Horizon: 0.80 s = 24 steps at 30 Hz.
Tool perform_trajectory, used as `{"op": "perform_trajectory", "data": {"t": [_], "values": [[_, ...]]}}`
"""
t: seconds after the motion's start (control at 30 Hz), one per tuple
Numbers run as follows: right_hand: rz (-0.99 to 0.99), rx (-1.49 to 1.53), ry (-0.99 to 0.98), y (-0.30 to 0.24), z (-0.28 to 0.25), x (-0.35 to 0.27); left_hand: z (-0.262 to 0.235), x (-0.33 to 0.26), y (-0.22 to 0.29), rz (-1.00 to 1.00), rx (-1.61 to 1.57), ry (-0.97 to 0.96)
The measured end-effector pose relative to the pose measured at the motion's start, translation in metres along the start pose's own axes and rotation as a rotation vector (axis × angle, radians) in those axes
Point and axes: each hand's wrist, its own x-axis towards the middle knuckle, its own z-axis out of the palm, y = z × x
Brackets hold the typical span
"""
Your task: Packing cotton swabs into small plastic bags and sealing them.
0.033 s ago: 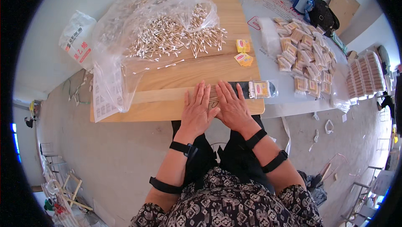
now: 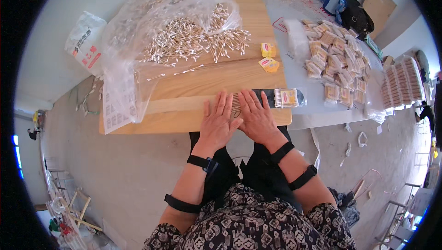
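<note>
My left hand [image 2: 217,118] lies flat, palm down, near the table's front edge, fingers stretched out. Beside it my right hand [image 2: 258,118] is also flat and open, the thumbs almost touching. Between the hands show the thin sticks of some cotton swabs [image 2: 235,103]; the rest of them is hidden under the palms. A dark flat strip [image 2: 261,95] runs out from beneath my right fingers. On its rounded right end sits a packet of cotton swabs [image 2: 287,98] with a yellow and red label, in a clear sleeve that overhangs the table edge.
A large clear bag [image 2: 133,24] spills a heap of loose cotton swabs [image 2: 177,40] at the back left. Small yellow cards [image 2: 268,64] lie back right. Many filled packets [image 2: 338,58] are piled on the lower right-hand surface, near clear sleeves [image 2: 296,38] and a black bag [image 2: 356,18].
</note>
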Motion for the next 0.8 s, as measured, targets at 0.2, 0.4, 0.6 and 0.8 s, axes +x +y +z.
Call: {"op": "perform_trajectory", "data": {"t": [0.2, 0.4, 0.6, 0.8], "values": [[-0.011, -0.033, -0.026, 0.0, -0.002, -0.003, -0.006, -0.001, 0.006, -0.005, 0.01, -0.019], [0.023, -0.007, -0.016, 0.002, 0.003, -0.005, -0.004, -0.003, 0.007, 0.008, -0.002, -0.022], [-0.009, 0.026, 0.035, 0.003, 0.004, -0.006, 0.004, -0.003, 0.012, -0.044, 0.058, 0.001], [0.042, -0.03, 0.068, 0.029, -0.028, -0.02, 0.001, -0.001, 0.017, -0.06, 0.11, -0.027]]}}
